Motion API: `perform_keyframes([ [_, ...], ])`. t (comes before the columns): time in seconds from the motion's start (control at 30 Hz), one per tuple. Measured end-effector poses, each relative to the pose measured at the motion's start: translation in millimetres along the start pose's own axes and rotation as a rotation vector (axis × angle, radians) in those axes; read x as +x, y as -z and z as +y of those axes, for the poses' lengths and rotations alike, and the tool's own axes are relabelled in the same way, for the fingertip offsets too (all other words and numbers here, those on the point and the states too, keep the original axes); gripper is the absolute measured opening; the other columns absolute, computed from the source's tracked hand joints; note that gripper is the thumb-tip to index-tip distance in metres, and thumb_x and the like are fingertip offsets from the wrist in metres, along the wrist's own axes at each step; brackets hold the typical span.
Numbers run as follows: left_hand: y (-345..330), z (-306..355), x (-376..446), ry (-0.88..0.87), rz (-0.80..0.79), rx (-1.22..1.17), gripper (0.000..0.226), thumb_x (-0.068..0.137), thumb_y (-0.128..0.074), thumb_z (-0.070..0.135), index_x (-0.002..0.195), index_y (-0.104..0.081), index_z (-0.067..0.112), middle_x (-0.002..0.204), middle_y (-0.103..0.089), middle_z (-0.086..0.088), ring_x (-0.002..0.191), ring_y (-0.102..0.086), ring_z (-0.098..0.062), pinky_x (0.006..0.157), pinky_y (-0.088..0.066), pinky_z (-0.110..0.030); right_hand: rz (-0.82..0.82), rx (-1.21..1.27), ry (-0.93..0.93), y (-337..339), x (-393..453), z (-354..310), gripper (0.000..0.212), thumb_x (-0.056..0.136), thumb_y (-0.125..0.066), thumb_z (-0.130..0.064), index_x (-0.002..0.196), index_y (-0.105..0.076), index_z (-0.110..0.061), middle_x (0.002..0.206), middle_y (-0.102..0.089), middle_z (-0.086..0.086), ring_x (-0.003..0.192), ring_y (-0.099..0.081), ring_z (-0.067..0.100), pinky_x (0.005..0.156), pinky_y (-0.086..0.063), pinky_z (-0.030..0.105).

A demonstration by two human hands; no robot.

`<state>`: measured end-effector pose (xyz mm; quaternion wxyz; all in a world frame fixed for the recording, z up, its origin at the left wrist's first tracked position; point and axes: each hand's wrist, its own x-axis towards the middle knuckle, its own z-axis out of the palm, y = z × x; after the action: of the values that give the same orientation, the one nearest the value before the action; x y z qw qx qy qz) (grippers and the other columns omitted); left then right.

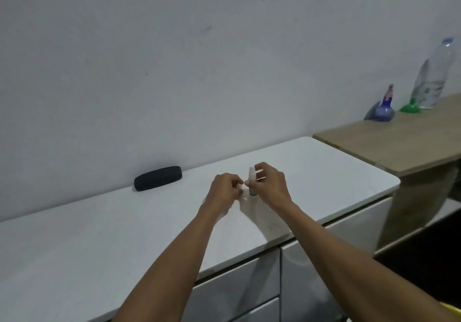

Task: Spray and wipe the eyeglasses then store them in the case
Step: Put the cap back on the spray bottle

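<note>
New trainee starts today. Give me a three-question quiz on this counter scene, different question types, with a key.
1. True or false: the dark eyeglass case on the white counter is closed.
2. Which hand holds the small spray bottle? A) left hand B) right hand C) neither
3. Fill in: the case lies against the ____, to the left of both hands.

Key
1. True; its lid is down.
2. B; the right hand's fingers wrap the upright bottle, while the left hand is curled beside it. Whether the left hand holds anything cannot be told.
3. Wall.
</note>
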<state>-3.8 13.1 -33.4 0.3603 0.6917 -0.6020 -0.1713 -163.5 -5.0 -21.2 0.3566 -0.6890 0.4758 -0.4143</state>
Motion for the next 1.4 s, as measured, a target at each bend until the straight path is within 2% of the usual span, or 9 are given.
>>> perform_keyframes([
  [0.13, 10, 7, 0, 0.014, 0.128, -0.247, 0.024, 0.08, -0.077, 0.002, 0.099, -0.073, 0.016, 0.08, -0.071, -0.006, 0.069, -0.065, -0.013, 0.062, -0.05, -0.022, 0.038, 0.01, 0.005, -9, -1, 7, 0.025, 0.082, -0.082, -0.027, 0.1, -0.067, -0.019, 0.085, -0.076, -0.004, 0.076, -0.074, 0.014, 0.08, -0.06, 0.041],
  [0.27, 23, 20, 9, -0.092, 0.268, -0.389, 0.016, 0.081, -0.082, 0.011, 0.094, -0.074, 0.014, 0.084, -0.075, -0.001, 0.08, -0.072, -0.005, 0.077, -0.058, -0.022, 0.05, 0.011, -0.02, -12, 0, 9, 0.022, 0.083, -0.08, -0.029, 0.097, -0.068, -0.019, 0.083, -0.076, -0.003, 0.079, -0.074, 0.016, 0.082, -0.059, 0.042],
  [0.4, 27, 38, 11, -0.14, 0.229, -0.44, 0.019, 0.082, -0.083, 0.014, 0.1, -0.078, 0.012, 0.088, -0.077, -0.001, 0.086, -0.074, -0.009, 0.084, -0.06, -0.027, 0.047, 0.01, -0.011, -13, -1, 10, 0.021, 0.085, -0.079, -0.031, 0.099, -0.069, -0.019, 0.086, -0.078, -0.001, 0.082, -0.074, 0.017, 0.084, -0.059, 0.043],
  [0.73, 15, 40, -2, -0.188, 0.136, -0.322, 0.018, 0.079, -0.08, 0.006, 0.095, -0.078, 0.014, 0.086, -0.077, -0.004, 0.083, -0.073, -0.014, 0.075, -0.056, -0.018, 0.04, 0.024, -0.017, -12, -3, 8, 0.017, 0.085, -0.077, -0.028, 0.097, -0.07, -0.019, 0.078, -0.077, -0.003, 0.076, -0.075, 0.019, 0.083, -0.059, 0.045],
  [0.9, 13, 40, -3, -0.174, 0.134, -0.335, 0.019, 0.08, -0.08, 0.007, 0.096, -0.077, 0.016, 0.088, -0.077, -0.007, 0.085, -0.073, -0.018, 0.076, -0.058, -0.025, 0.054, 0.018, -0.005, -13, -5, 9, 0.014, 0.087, -0.075, -0.028, 0.097, -0.07, -0.019, 0.076, -0.077, -0.002, 0.076, -0.074, 0.019, 0.082, -0.058, 0.043],
  [1.03, 11, 38, -4, -0.157, 0.144, -0.344, 0.023, 0.078, -0.081, 0.005, 0.099, -0.075, 0.012, 0.086, -0.073, 0.0, 0.076, -0.067, -0.011, 0.068, -0.053, -0.014, 0.063, 0.017, 0.001, -14, -6, 9, 0.012, 0.089, -0.074, -0.027, 0.095, -0.07, -0.019, 0.076, -0.077, -0.002, 0.076, -0.074, 0.019, 0.079, -0.058, 0.04],
  [1.17, 11, 37, -3, -0.173, 0.128, -0.339, 0.021, 0.078, -0.08, 0.001, 0.097, -0.074, 0.009, 0.089, -0.076, -0.004, 0.077, -0.069, -0.009, 0.068, -0.053, -0.014, 0.063, 0.003, -0.003, -15, -5, 10, 0.011, 0.09, -0.073, -0.031, 0.093, -0.069, -0.021, 0.074, -0.076, -0.003, 0.076, -0.073, 0.018, 0.074, -0.056, 0.036],
  [1.27, 17, 31, -5, -0.119, 0.083, -0.299, 0.03, 0.079, -0.084, 0.012, 0.107, -0.072, 0.011, 0.092, -0.074, -0.007, 0.076, -0.068, -0.009, 0.068, -0.055, -0.017, 0.06, -0.02, -0.002, -15, -4, 7, 0.021, 0.092, -0.071, -0.04, 0.09, -0.067, -0.02, 0.073, -0.076, -0.003, 0.075, -0.073, 0.017, 0.071, -0.054, 0.034],
  [1.4, 37, 0, -12, -0.001, 0.117, -0.136, 0.043, 0.082, -0.082, 0.033, 0.12, -0.069, 0.015, 0.106, -0.071, -0.006, 0.097, -0.066, -0.019, 0.084, -0.053, -0.03, 0.042, -0.065, 0.005, -25, 5, -9, 0.023, 0.09, -0.074, -0.036, 0.093, -0.068, -0.014, 0.073, -0.074, -0.002, 0.076, -0.072, 0.018, 0.073, -0.053, 0.033],
])
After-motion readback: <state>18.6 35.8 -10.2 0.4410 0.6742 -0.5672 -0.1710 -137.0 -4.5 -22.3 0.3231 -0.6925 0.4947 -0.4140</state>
